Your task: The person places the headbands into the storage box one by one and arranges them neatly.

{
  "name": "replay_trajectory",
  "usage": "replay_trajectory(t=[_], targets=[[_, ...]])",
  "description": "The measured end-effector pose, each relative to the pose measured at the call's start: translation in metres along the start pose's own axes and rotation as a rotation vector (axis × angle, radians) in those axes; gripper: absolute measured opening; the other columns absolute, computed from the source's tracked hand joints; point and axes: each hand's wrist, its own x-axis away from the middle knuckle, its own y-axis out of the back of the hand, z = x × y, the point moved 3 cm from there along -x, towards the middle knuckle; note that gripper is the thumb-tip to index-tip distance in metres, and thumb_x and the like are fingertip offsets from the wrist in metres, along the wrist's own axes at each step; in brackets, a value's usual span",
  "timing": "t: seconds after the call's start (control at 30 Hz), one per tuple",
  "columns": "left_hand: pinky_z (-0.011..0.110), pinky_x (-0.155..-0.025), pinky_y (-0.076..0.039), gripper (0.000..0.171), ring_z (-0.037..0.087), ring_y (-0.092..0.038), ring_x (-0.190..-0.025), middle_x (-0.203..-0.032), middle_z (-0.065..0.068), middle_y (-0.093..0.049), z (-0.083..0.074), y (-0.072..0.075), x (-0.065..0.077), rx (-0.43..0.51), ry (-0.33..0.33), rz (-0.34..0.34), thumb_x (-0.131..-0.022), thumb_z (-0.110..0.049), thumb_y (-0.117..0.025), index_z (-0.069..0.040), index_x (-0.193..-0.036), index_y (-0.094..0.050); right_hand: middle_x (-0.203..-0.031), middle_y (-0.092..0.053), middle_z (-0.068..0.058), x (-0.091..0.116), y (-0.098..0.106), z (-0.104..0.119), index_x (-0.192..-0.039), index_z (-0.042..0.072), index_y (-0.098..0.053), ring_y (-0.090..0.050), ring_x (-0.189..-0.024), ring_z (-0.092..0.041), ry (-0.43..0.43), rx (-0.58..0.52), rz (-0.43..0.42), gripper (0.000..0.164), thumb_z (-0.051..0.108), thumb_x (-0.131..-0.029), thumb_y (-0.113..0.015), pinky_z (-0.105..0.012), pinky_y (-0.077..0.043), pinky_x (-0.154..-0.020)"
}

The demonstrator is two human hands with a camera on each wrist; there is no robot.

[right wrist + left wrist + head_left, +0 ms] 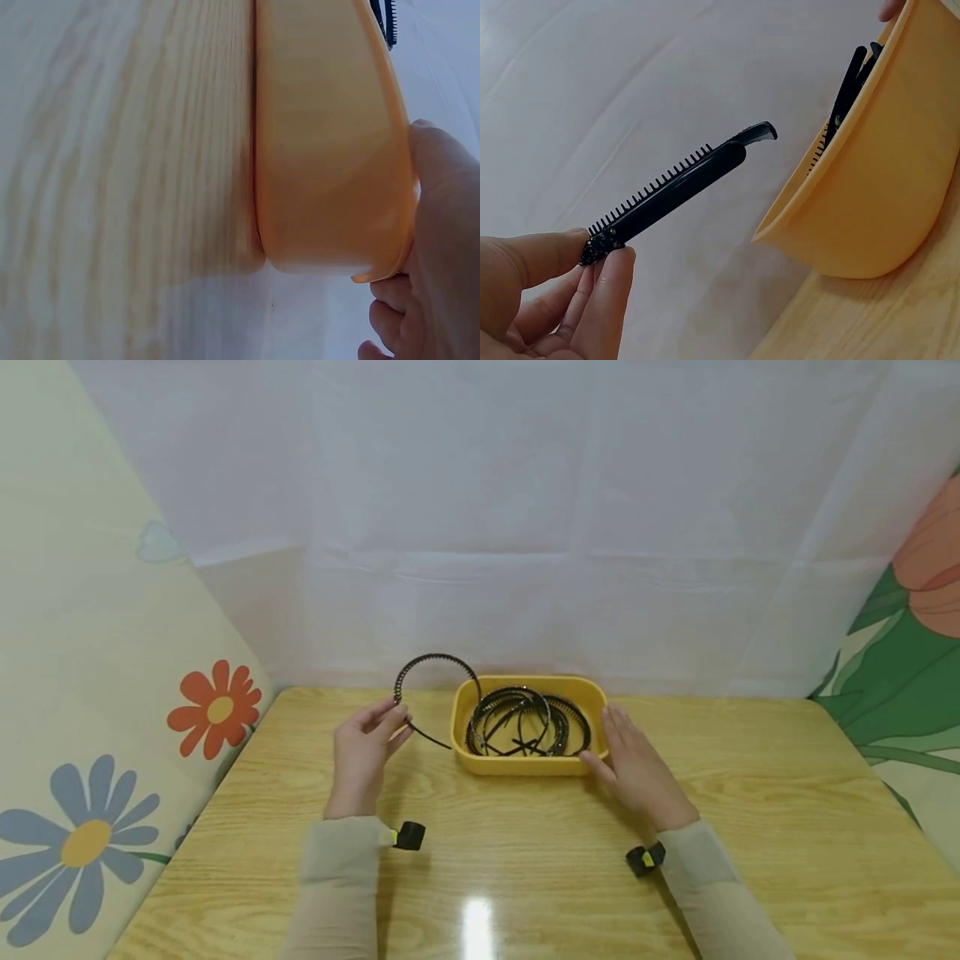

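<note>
Between thumb and fingers, my left hand (363, 752) pinches a black toothed headband (437, 656). The left wrist view shows the headband (682, 191) edge-on, with the fingertips at a part dotted with small shiny stones. It is held up at the left of a yellow plastic basket (525, 767), and its far side reaches the basket's left rim in the head view. Several more black headbands (561, 727) lie overlapping in the basket. My right hand (637, 768) holds the basket's right end, thumb on the front rim and fingers along the end wall.
The basket stands on a wood-grain table (517, 852), near its back edge. Behind hangs a white cloth (465, 510). Flower-patterned panels flank the table at left (90, 652) and right (900, 693). A small black wrist camera (409, 836) sits at each cuff.
</note>
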Motion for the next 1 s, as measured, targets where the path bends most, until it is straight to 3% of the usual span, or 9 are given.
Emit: replay_trajectory(t=[0.5,0.73,1.0], targets=[[0.028,-0.092,-0.057,0.040,0.012,-0.068,-0.098,-0.107,0.003,-0.068,0.015,-0.032,0.008,0.104,0.064,0.086,-0.100,0.000,-0.062,0.012,-0.137,-0.052,-0.164,-0.013,-0.029,0.000,0.001,0.001,-0.157,-0.011,-0.014,-0.014,-0.152,-0.045,0.005,-0.004,0.001,0.080,0.045,-0.108,-0.044,-0.056,-0.017,-0.123],[0.028,-0.088,-0.059,0.039,0.012,-0.069,-0.096,-0.104,0.004,-0.070,0.024,-0.050,0.013,0.072,0.043,0.139,-0.099,0.001,-0.063,0.016,-0.134,-0.053,-0.164,-0.014,-0.030,0.000,0.001,0.001,-0.157,-0.011,-0.014,-0.014,-0.152,-0.045,0.001,0.001,-0.002,0.080,0.046,-0.108,-0.044,-0.056,-0.018,-0.122],[0.036,-0.094,-0.057,0.036,0.014,-0.067,-0.094,-0.105,0.008,-0.065,0.032,-0.069,0.018,-0.005,0.066,0.175,-0.099,0.000,-0.064,0.010,-0.132,-0.058,-0.164,-0.014,-0.029,0.002,0.000,0.002,-0.157,-0.011,-0.013,-0.015,-0.152,-0.045,0.001,-0.006,0.001,0.081,0.046,-0.108,-0.044,-0.056,-0.018,-0.122]])
